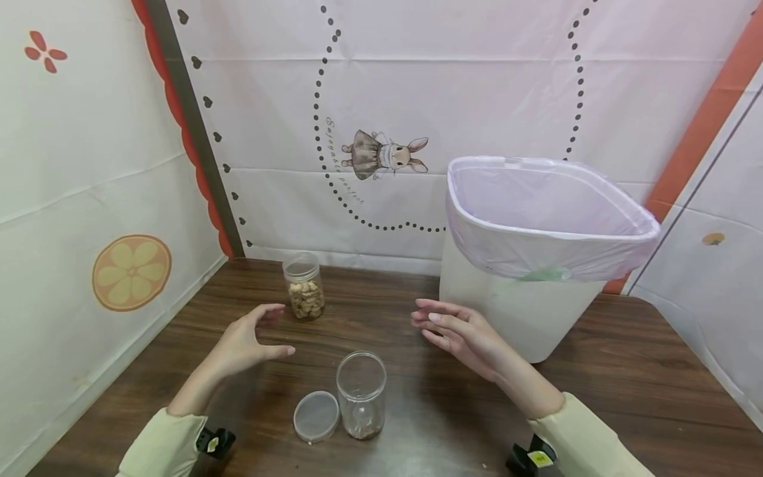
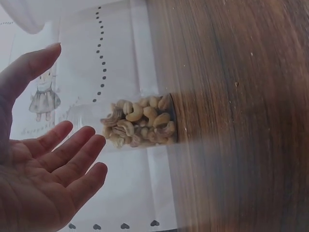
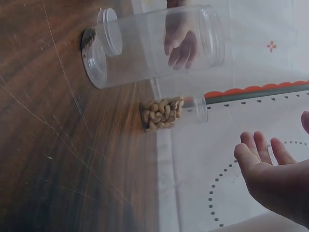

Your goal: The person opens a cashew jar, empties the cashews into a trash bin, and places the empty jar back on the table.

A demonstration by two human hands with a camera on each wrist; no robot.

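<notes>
table [image 1: 596, 371]: dark wood-grain, slight sheen | jars [image 1: 361, 395]: clear glossy plastic | bin liner [image 1: 536, 252]: thin translucent film

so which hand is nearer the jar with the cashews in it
Left. The left hand hovers open just beside the cashew jar, not touching it. The right hand is farther off, open in front of the white bin.

I see both forearms in long, pale yellow-green sleeves of soft fabric, the left sleeve [image 1: 162, 440] and the right sleeve [image 1: 587, 437] each ending in a plain cuff at the wrist. Under each cuff sits a small black wrist-camera mount: the left mount [image 1: 216, 442] and the right mount [image 1: 532, 457], each bearing a little yellow sticker. My bare hands carry no rings or gloves.
</notes>
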